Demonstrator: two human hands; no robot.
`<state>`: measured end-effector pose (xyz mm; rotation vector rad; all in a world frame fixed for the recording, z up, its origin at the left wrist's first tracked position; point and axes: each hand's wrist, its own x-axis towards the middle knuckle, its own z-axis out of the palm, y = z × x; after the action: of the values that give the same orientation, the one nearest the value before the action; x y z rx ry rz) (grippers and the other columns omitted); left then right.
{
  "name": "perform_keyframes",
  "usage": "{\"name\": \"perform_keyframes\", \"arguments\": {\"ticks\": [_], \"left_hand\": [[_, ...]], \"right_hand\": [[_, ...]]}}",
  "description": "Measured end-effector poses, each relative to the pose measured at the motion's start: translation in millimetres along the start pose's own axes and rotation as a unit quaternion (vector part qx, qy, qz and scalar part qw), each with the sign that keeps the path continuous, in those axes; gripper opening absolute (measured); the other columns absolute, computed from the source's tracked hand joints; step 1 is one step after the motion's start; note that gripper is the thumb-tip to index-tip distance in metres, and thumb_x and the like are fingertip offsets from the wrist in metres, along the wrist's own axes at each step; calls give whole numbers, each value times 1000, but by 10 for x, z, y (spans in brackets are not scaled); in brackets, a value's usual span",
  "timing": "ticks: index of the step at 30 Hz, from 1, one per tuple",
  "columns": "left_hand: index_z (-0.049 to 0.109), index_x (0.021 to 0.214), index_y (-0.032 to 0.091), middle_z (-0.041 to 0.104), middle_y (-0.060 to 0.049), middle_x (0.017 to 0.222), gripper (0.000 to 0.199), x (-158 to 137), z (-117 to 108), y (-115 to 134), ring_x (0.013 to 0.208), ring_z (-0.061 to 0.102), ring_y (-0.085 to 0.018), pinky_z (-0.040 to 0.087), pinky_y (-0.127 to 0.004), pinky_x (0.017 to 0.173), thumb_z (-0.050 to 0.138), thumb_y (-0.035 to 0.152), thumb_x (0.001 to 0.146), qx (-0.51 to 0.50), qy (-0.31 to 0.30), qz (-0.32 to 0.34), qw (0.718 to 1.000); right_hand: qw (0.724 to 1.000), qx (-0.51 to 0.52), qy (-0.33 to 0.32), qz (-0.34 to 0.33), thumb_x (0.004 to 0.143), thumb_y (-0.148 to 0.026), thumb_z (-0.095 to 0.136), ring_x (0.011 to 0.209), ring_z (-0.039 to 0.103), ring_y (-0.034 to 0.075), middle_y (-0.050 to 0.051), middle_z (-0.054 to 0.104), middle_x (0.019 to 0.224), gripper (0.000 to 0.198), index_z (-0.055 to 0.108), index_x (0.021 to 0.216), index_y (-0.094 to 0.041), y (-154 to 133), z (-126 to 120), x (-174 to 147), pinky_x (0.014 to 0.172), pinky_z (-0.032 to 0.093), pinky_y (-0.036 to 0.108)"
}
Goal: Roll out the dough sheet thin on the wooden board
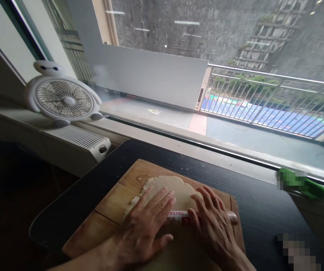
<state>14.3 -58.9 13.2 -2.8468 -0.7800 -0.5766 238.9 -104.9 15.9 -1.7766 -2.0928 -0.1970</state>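
Note:
A wooden rolling pin (232,218) with a printed label lies across a flat, ragged-edged sheet of dough (164,184). My left hand (143,222) rests on the pin's left part, fingers stretched forward over the dough and thumb apart; it hides that end of the pin. My right hand (214,214) bends over the pin near its right end, thumb against the label and fingertips reaching past it. Beneath the dough is a wooden board (111,197). My hands and forearms cover much of the near dough.
The board lies on a black table (66,210) beside a window sill. A white fan (66,99) stands at the left above a radiator (75,137). On the right are a green cloth-like thing (306,182) and a blurred-out object (297,250). Flour specks dot the table.

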Motion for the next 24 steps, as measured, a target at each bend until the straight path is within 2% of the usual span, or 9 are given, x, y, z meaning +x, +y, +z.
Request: {"name": "perform_keyframes", "arguments": {"ticks": [4, 6, 8, 10, 12, 15, 17, 22, 24], "left_hand": [[47, 130, 17, 48, -11, 135, 56, 385, 64, -296, 130, 34, -27, 16, -53, 110, 40, 52, 86, -22, -30, -75, 997], [58, 117, 17, 59, -10, 122, 44, 622, 98, -482, 125, 42, -27, 20, -56, 107, 35, 44, 91, -20, -29, -148, 988], [62, 110, 17, 63, -10, 115, 40, 690, 97, -535, 121, 46, -26, 24, -56, 105, 30, 34, 93, -16, -24, -190, 981], [59, 115, 17, 61, -9, 120, 40, 539, 66, -437, 121, 46, -25, 26, -54, 105, 30, 32, 93, -22, -23, -175, 984], [49, 128, 18, 53, -9, 131, 44, 266, 20, -259, 125, 42, -25, 24, -50, 108, 35, 37, 91, -32, -26, -115, 993], [36, 138, 19, 40, -9, 141, 60, 16, -25, -109, 133, 29, -28, 15, -52, 111, 43, 47, 86, -21, -15, -31, 999], [36, 138, 19, 39, -9, 142, 59, 114, 3, -203, 134, 27, -28, 14, -53, 110, 42, 47, 86, -13, -19, -39, 999], [58, 117, 16, 54, -11, 129, 41, 734, 142, -685, 127, 40, -27, 25, -55, 105, 31, 34, 92, 3, -48, -162, 986], [59, 115, 16, 57, -10, 125, 40, 746, 129, -701, 125, 42, -26, 28, -54, 104, 30, 31, 93, -5, -50, -163, 985]], "right_hand": [[998, -1, 28, 48, 90, -33, 38, 119, 40, 25, 9, 54, 117, 27, 56, 106, -22, 131, 101, 470, 95, 36, 40], [996, 0, 35, 79, 91, -32, 36, 108, 47, 23, 9, 57, 106, 27, 58, 101, -21, 202, 151, 807, 88, 40, 39], [995, -1, 41, 91, 92, -31, 34, 102, 49, 22, 9, 58, 104, 28, 58, 101, -20, 226, 158, 930, 85, 42, 38], [996, -4, 47, 72, 92, -33, 34, 107, 47, 22, 9, 55, 112, 29, 57, 106, -21, 193, 136, 757, 88, 40, 39], [999, -7, 44, 30, 91, -36, 37, 119, 40, 25, 9, 49, 124, 31, 54, 114, -22, 136, 103, 403, 94, 37, 41], [999, -15, 18, -29, 89, -36, 41, 127, 31, 27, 8, 42, 134, 33, 53, 117, -23, 104, 64, 56, 100, 30, 44], [1000, -16, 12, -14, 90, -35, 39, 124, 34, 26, 8, 46, 130, 30, 55, 113, -24, 145, 82, 180, 99, 31, 43], [995, -5, -4, 104, 94, -36, 30, 100, 50, 21, 9, 56, 107, 35, 61, 99, -22, 314, 199, 1038, 84, 39, 37], [994, -3, -1, 107, 94, -35, 29, 96, 50, 20, 8, 56, 106, 36, 61, 98, -21, 310, 180, 1079, 82, 39, 35]]}}
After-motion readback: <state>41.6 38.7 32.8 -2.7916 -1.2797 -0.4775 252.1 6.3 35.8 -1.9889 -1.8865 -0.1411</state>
